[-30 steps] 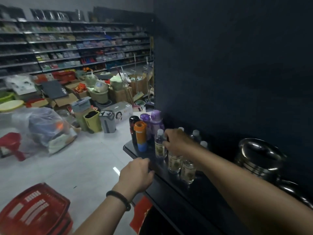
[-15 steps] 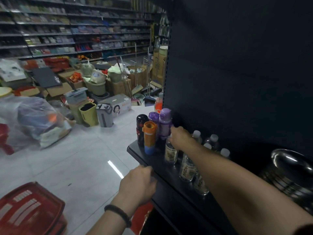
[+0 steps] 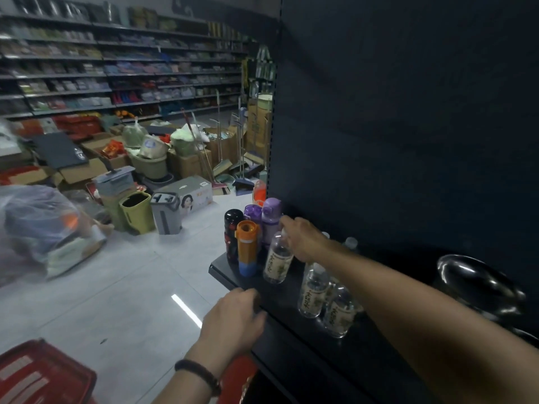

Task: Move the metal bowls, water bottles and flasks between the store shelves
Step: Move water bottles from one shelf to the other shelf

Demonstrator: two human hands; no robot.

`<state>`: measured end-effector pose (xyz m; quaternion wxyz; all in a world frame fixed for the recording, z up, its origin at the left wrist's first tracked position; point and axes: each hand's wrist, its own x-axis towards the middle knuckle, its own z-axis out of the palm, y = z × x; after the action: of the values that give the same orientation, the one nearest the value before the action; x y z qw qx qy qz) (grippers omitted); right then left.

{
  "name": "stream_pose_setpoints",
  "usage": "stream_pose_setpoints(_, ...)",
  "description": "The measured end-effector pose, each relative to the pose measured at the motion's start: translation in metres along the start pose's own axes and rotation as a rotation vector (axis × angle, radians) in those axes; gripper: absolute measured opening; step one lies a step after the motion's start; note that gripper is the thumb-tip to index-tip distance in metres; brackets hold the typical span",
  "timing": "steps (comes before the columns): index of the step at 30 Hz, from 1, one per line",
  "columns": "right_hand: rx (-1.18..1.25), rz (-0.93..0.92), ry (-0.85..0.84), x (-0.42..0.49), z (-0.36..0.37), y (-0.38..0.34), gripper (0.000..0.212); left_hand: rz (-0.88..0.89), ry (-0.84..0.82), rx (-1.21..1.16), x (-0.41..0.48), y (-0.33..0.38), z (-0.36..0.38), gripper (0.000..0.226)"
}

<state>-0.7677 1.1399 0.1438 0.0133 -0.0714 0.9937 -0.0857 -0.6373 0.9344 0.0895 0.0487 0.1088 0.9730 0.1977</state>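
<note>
Clamped the right grip (image 3: pixel 303 239) on the top of a water bottle (image 3: pixel 278 262), just right of the orange flask (image 3: pixel 246 247) on the dark shelf (image 3: pixel 306 345). Curled the left grip (image 3: pixel 233 319) over the shelf's near edge.

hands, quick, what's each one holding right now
Left hand: closed, fingers curled over the front edge of the shelf.
Right hand: closed, holding the top of a water bottle.
</note>
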Motion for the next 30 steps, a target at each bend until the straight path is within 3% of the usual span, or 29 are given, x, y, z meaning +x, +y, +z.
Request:
stream_pose_setpoints(4, 0.163, -0.077, 0.035, -0.044, -0.065, -0.007, 0.016, 0.020, 0.063, -0.050, -0.002, 0.004, -0.019, 0.040)
stream_pose_setpoints(9, 0.217, -0.134, 0.041, -0.110, -0.131, -0.001, 0.011, 0.109, 0.121, -0.288, -0.003, 0.030, -0.039, 0.074)
stream_pose_setpoints(13, 0.198, -0.192, 0.044, -0.167, -0.163, 0.013, 0.009, 0.244, -0.018, -0.590, -0.001, 0.067, -0.039, 0.098)
stream_pose_setpoints(19, 0.243, -0.117, 0.035, -0.252, -0.188, 0.045, 0.011, 0.441, -0.292, -0.921, -0.029, 0.144, -0.012, 0.064)
stream_pose_setpoints(30, 0.340, 0.274, 0.152, -0.467, -0.194, 0.155, 0.026, 0.535, -0.467, -0.816, -0.144, 0.311, 0.056, 0.056)
